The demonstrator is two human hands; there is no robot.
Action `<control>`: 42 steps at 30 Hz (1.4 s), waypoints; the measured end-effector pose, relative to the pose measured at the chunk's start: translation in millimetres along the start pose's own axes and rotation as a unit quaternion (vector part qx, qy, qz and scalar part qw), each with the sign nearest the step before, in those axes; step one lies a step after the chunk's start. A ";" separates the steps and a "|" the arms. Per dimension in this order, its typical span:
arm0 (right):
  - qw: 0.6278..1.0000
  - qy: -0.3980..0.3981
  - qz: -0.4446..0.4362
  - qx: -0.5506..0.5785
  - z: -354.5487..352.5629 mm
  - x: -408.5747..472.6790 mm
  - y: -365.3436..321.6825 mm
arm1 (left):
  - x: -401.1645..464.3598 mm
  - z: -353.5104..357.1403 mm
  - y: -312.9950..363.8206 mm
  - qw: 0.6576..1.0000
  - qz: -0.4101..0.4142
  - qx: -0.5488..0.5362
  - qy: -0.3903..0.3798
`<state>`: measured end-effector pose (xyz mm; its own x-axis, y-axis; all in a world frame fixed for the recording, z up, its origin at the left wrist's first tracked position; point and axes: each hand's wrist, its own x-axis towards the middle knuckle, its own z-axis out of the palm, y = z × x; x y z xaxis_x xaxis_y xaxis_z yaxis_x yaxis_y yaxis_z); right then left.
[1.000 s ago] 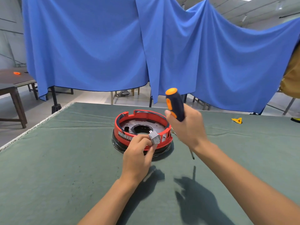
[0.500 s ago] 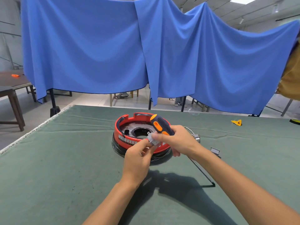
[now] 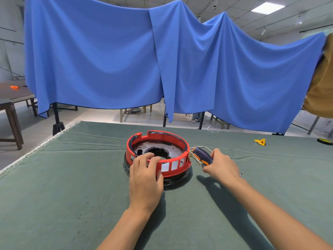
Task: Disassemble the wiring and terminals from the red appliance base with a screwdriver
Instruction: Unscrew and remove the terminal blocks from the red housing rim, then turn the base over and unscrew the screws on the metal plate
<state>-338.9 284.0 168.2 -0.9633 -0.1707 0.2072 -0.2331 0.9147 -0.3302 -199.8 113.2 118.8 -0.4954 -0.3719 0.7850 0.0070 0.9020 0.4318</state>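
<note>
The round red plastic appliance base (image 3: 158, 156), ringed with a black band at its foot, sits on the green felt-covered table (image 3: 63, 177), directly under the curled fingers of the left hand (image 3: 145, 179). Those fingers hook over the near rim of the red wall and their tips reach inside, just short of the dark metal plate with its central hole; the thumb presses the outer wall, so the hand grips the rim. Beyond the fingertips the far wall of the base rises with two notches in it.

The right hand (image 3: 222, 167) lies just right of the base, its fingers clenched round the blue-and-orange-handled screwdriver (image 3: 201, 156). The handle sticks out past the knuckles toward the base's right wall; the shaft is hidden behind the hand. A bundle of thin pale wires (image 3: 198, 150) loops beside the handle, between these fingers and the red wall; whether the wires touch the hand cannot be told.

Well beyond the right fingers a small yellow triangular piece (image 3: 260, 142) rests on the felt. A blue cloth curtain (image 3: 162, 60) hangs behind the table.
</note>
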 end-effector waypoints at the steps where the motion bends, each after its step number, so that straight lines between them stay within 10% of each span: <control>1: 1.000 0.006 0.013 -0.016 2.6 3.5 6.1 | -0.1 0.8 -0.7 1.000 0.000 0.015 -0.006; 14: 0.994 0.092 -0.047 -0.024 14.3 -1.7 2.0 | 8.5 2.8 -17.5 0.992 -0.013 0.091 -0.086; 24: 0.983 0.059 -0.035 0.173 -4.1 -16.8 -16.1 | 28.4 -17.2 4.3 0.979 -0.112 -0.163 0.057; 34: 0.903 0.082 -0.118 0.405 -35.1 -27.2 -42.2 | 47.9 -42.3 15.2 0.856 -0.305 -0.370 0.191; 42: 0.886 0.095 -0.167 0.422 -36.8 -44.0 -54.4 | 46.1 -45.9 3.5 0.597 -0.574 -0.552 0.095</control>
<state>-279.0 255.2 211.0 -0.8010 -0.2421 0.5476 -0.5944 0.2117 -0.7758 -182.7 89.2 176.9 -0.6174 -0.7193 -0.3187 0.3788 -0.6268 0.6809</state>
